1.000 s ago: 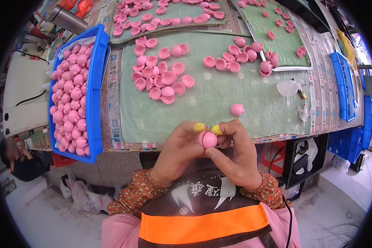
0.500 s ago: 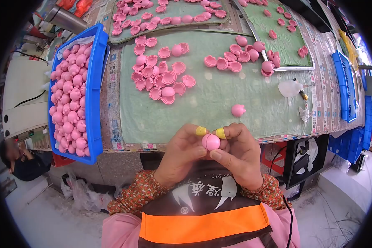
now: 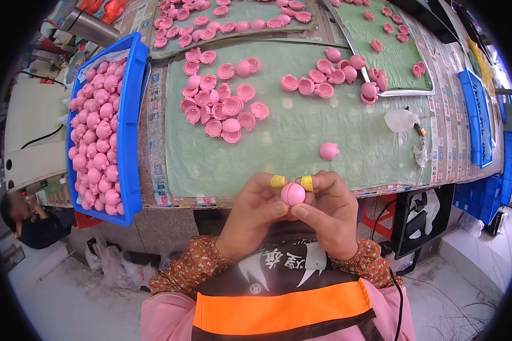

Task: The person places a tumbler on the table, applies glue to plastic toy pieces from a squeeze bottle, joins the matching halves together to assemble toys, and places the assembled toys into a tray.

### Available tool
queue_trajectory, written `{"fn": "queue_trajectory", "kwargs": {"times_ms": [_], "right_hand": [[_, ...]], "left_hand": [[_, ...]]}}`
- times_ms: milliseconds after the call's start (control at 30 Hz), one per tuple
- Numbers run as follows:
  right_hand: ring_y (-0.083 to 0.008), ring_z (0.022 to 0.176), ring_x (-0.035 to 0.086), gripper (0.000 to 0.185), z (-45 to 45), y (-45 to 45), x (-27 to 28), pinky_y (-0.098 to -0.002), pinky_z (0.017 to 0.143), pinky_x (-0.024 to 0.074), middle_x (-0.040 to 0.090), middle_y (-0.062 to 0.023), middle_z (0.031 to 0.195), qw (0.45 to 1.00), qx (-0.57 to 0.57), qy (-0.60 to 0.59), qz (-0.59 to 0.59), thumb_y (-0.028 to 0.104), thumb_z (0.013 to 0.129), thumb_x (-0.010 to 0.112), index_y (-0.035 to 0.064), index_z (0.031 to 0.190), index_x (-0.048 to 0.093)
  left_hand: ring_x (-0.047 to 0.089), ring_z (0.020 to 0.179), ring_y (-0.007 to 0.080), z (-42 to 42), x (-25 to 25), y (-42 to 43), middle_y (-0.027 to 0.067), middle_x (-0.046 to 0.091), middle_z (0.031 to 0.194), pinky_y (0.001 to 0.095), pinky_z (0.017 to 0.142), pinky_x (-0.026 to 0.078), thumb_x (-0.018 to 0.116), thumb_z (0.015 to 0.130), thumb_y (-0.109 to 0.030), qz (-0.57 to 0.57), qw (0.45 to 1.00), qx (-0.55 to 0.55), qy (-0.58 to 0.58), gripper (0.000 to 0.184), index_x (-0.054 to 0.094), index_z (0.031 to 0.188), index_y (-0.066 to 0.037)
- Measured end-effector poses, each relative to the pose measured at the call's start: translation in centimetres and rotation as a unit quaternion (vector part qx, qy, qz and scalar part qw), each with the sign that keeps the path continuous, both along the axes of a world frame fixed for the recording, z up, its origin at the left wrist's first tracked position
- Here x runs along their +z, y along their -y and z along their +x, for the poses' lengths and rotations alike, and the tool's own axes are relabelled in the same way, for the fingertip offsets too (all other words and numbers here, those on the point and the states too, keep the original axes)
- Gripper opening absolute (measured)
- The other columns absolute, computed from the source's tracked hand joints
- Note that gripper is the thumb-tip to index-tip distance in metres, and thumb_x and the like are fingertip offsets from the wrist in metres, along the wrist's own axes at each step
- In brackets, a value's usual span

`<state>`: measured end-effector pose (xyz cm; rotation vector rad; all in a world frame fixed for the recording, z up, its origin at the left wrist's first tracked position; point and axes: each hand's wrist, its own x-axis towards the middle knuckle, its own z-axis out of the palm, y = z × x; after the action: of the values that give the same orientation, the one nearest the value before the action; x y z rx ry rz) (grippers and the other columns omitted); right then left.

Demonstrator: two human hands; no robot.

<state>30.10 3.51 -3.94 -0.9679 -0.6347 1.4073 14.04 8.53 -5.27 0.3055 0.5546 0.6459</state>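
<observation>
Between both hands, just off the front edge of the table, is a pink plastic ball (image 3: 293,194) with a seam line running round it. My left hand (image 3: 253,210) pinches it from the left, and my right hand (image 3: 330,207) grips it from the right with thumb and fingers. Yellow tape wraps a fingertip on each hand. Another pink ball (image 3: 329,150) with small bumps lies on the green mat (image 3: 290,165) beyond my hands. Loose pink half shells (image 3: 233,106) are heaped on the mat's left part, and more shells (image 3: 324,90) lie toward its right.
A blue crate (image 3: 132,142) full of pink balls stands on the left. A white squeeze bottle (image 3: 400,120) lies at right on the mat. Trays of pink shells (image 3: 242,26) lie at the back, and a blue bin (image 3: 475,119) sits far right. A person (image 3: 34,219) is at far left.
The pink ball has turned slightly, so its seam now faces me more. Both hands keep their grip and have hardly moved.
</observation>
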Motion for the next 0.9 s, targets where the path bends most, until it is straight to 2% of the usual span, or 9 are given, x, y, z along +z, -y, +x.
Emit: {"fn": "queue_trajectory", "kwargs": {"times_ms": [267,300,367,500,567,600,667,800,900], "right_hand": [[-0.0039,0.071,0.049,0.031,0.4,0.5,-0.6,-0.0199,0.065,0.0406,0.054,-0.0004,0.089,0.996,-0.01,0.084,-0.001,-0.007,0.079,0.075,0.0006,0.104,0.057],[-0.0039,0.071,0.049,0.031,0.6,0.5,-0.7,-0.0199,0.065,0.0406,0.054,-0.0004,0.089,0.996,-0.01,0.084,-0.002,-0.007,0.079,0.075,0.0006,0.104,0.057],[-0.0153,0.081,0.063,0.03,1.1,0.4,-0.9,-0.0268,0.072,0.0534,0.056,-0.0082,0.096,0.994,0.022,0.106,0.015,-0.011,0.079,0.069,-0.0022,0.106,0.058],[-0.0128,0.075,0.059,0.03,1.4,-0.2,-0.5,-0.0258,0.067,0.0496,0.058,-0.0074,0.092,0.983,0.024,0.172,0.058,-0.009,0.078,0.072,-0.0017,0.104,0.059],[-0.0114,0.068,0.053,0.031,1.5,-0.2,-0.4,-0.0244,0.063,0.0413,0.057,-0.0053,0.087,0.94,0.02,0.33,0.083,-0.004,0.074,0.077,0.0026,0.1,0.061],[-0.0114,0.068,0.053,0.031,1.5,-0.6,-0.2,-0.0244,0.063,0.0413,0.057,-0.0053,0.087,0.94,0.02,0.329,0.083,-0.004,0.074,0.077,0.0026,0.1,0.061],[-0.0177,0.072,0.054,0.036,1.6,-1.7,0.2,-0.0293,0.065,0.0427,0.056,-0.0061,0.084,0.838,0.027,0.495,0.227,0.0,0.07,0.079,0.0034,0.102,0.062],[-0.0179,0.08,0.055,0.038,1.1,-1.8,0.2,-0.0305,0.066,0.044,0.055,-0.0065,0.09,0.845,-0.002,0.487,0.223,0.002,0.072,0.08,0.0022,0.105,0.06],[-0.0174,0.081,0.054,0.04,1.1,-1.7,0.4,-0.0297,0.065,0.0441,0.052,-0.0069,0.095,0.9,-0.014,0.419,0.12,0.005,0.072,0.081,0.0033,0.106,0.06]], "left_hand": [[0.059,0.104,0.0145,-0.1,-0.7,0.2,0.0053,0.06,0.112,0.0291,0.089,0.05,0.068,0.087,-0.002,0.1,0.994,0.012,-0.031,0.028,0.051,0.108,-0.01],[0.059,0.104,0.0145,-0.1,-0.7,0.2,0.0053,0.06,0.112,0.0291,0.089,0.05,0.068,0.087,-0.002,0.1,0.994,0.012,-0.031,0.028,0.051,0.108,-0.01],[0.059,0.105,0.0154,-0.2,-0.7,0.0,0.0068,0.059,0.116,0.0292,0.091,0.049,0.069,0.087,-0.003,0.103,0.994,0.003,-0.033,0.025,0.053,0.105,-0.01],[0.059,0.106,0.0159,-0.1,0.2,-0.5,0.0085,0.056,0.119,0.0303,0.093,0.049,0.067,0.089,-0.005,0.155,0.986,0.008,-0.061,0.028,0.05,0.111,-0.01],[0.057,0.109,0.0169,-0.7,1.1,-0.9,0.0094,0.054,0.12,0.0317,0.093,0.049,0.066,0.091,-0.006,0.065,0.994,-0.061,-0.06,0.034,0.045,0.117,-0.009],[0.057,0.109,0.0169,-0.8,0.9,-0.9,0.0094,0.054,0.12,0.0317,0.093,0.049,0.066,0.091,-0.006,0.065,0.994,-0.061,-0.061,0.034,0.045,0.117,-0.009],[0.057,0.11,0.0176,-0.8,0.4,-1.0,0.0095,0.054,0.118,0.0336,0.091,0.051,0.063,0.093,-0.009,0.198,0.975,-0.054,-0.086,0.036,0.04,0.121,-0.009],[0.057,0.11,0.0185,-0.9,0.9,-1.5,0.0099,0.054,0.117,0.0346,0.091,0.052,0.061,0.095,-0.014,0.151,0.982,-0.062,-0.097,0.035,0.039,0.122,-0.008],[0.057,0.11,0.0187,-1.1,1.2,-1.5,0.0106,0.054,0.116,0.035,0.092,0.051,0.06,0.096,-0.018,0.129,0.988,-0.052,-0.071,0.037,0.038,0.124,-0.008]]}}
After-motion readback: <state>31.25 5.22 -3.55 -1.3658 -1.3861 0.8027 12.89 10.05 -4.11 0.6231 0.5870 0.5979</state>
